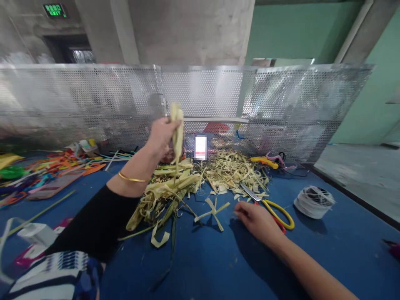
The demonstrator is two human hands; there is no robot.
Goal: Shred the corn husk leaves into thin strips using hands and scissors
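Note:
My left hand [162, 133] is raised over the table, its fingers closed round a bunch of pale dried corn husk [177, 129] that hangs down. Below it lies a heap of longer corn husks [165, 193], with loose strips beside it. A small star-shaped piece of crossed husk strips [213, 211] lies flat on the blue table [206, 266]. Just right of this piece rests my right hand [254, 218], fingers curled together with nothing visible in them. Scissors with yellow and red handles [283, 214] lie partly behind that hand, blades pointing to a pile of husk scraps [236, 171].
A roll of white cord [314, 202] stands at the right. Yellow-handled tool [265, 161] and cables lie behind the scraps. Colourful strips [62, 171] and a white adapter [37, 234] are on the left. A perforated metal screen [200, 91] borders the table's far side.

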